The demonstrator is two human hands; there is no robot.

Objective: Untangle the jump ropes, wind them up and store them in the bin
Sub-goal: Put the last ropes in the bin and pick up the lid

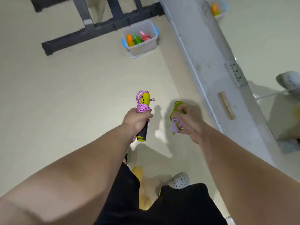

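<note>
My left hand [138, 119] grips a wound pink jump rope [142, 106] with yellow-and-black handles, the rope coiled round the handles. My right hand [188, 122] holds a bundled green jump rope [177, 109] with lilac handles [175, 127]. Both bundles hang above the beige floor in front of me. Farther off on the floor stands a clear plastic bin [142, 47] with blue latches; inside it lie orange, green and pink wound ropes.
A dark metal frame [97, 28] lies on the floor left of and behind the bin. A pale grey wall base [211, 62] runs diagonally on the right, beside a mirror. My legs in black shorts and a white clog [180, 181] show below.
</note>
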